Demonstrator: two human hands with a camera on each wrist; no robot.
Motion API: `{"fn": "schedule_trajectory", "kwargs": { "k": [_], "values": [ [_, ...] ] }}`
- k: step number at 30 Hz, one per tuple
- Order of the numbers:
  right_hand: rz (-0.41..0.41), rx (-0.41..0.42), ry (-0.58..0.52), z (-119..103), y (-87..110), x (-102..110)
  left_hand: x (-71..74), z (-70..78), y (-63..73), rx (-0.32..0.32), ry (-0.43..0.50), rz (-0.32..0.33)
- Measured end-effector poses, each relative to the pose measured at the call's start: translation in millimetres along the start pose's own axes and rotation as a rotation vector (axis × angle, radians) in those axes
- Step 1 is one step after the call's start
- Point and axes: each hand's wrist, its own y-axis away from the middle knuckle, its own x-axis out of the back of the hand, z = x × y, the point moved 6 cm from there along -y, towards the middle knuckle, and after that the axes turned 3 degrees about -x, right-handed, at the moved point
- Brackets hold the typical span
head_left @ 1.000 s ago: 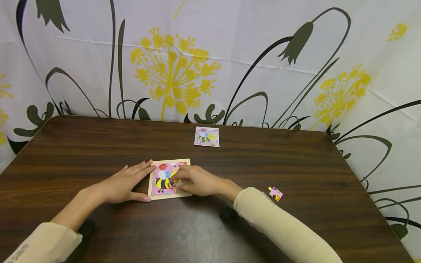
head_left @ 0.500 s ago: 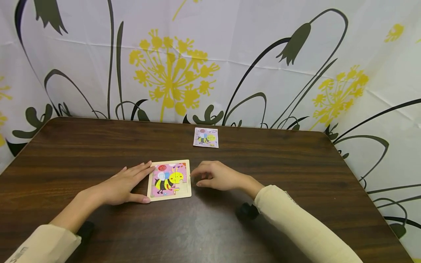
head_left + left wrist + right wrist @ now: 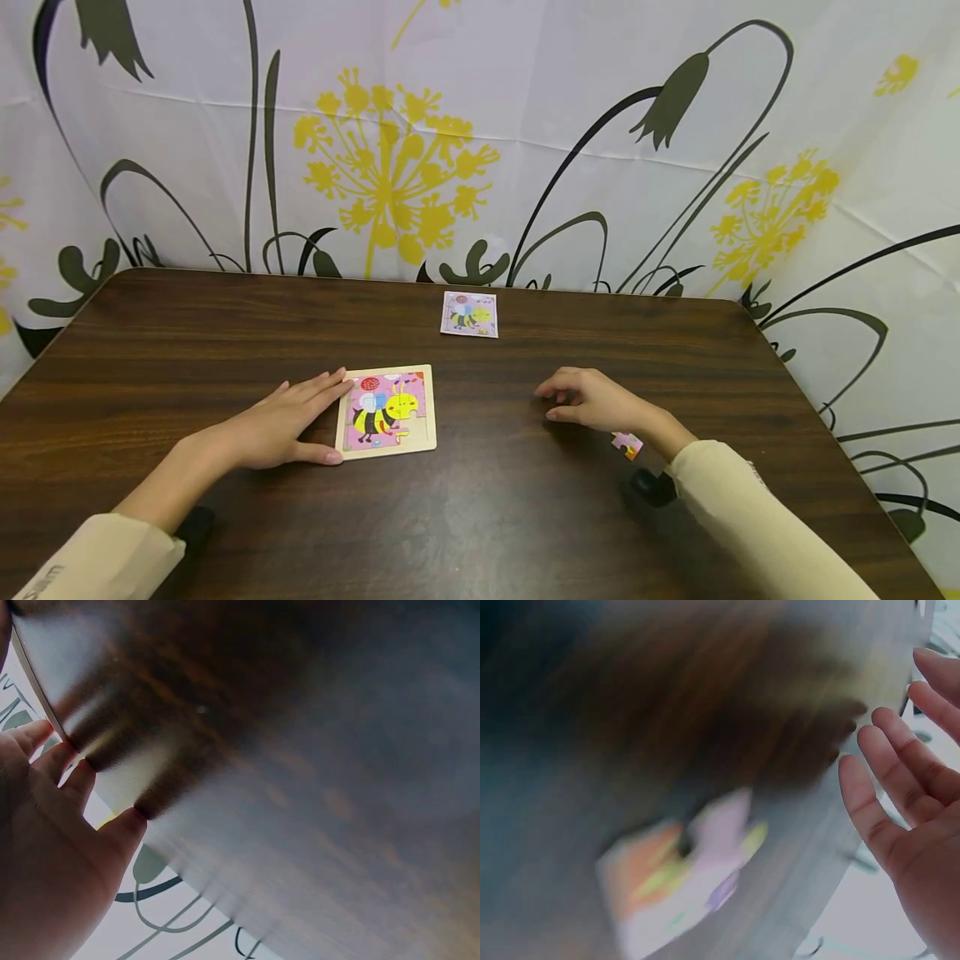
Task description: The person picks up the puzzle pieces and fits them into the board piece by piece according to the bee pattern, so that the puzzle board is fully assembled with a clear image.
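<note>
A wooden jigsaw tray [image 3: 431, 408] with a bee picture lies left of the table's middle; bare wood shows at its lower right corner. My left hand [image 3: 277, 427] rests along the tray's left edge, fingers spread and thumb on the near corner. In the left wrist view only that hand [image 3: 60, 847] and the tabletop show. My right hand [image 3: 600, 402] hovers over the table with loosely bent fingers, holding nothing. Under its wrist lies a loose pink and orange puzzle piece [image 3: 628, 445], partly covered. The right wrist view shows this puzzle piece [image 3: 712, 840] blurred, apart from the fingers [image 3: 859, 791].
A square picture card [image 3: 469, 314] with the same bee lies near the far edge of the dark wooden table [image 3: 480, 517]. Behind it hangs a white curtain [image 3: 562, 100] printed with flowers.
My right hand has left the tray and moved right across the table to the loose puzzle piece. The left hand has stayed on the tray's edge.
</note>
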Motion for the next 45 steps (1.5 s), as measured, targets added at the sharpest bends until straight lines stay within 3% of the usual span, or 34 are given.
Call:
{"fn": "schedule_trajectory", "kwargs": {
  "k": [8,17,25,34,45],
  "values": [
    [0.056,-0.119,-0.048,40.2,48.5,18.0,-0.7,-0.8,-0.2,0.000,-0.005,0.004],
    [0.093,-0.063,0.048,54.9,83.2,20.8,1.3,1.9,0.8,-0.012,-0.016,0.016],
    [0.071,-0.059,0.075,59.0,92.0,16.8,-0.2,0.3,1.1,-0.013,-0.018,0.022],
    [0.121,0.005,0.098,57.6,94.1,17.1,1.0,1.2,1.5,-0.006,-0.008,0.018],
    [0.143,0.016,0.094,58.7,93.4,16.1,1.9,2.6,1.8,-0.007,-0.012,0.017]
  ]
}}
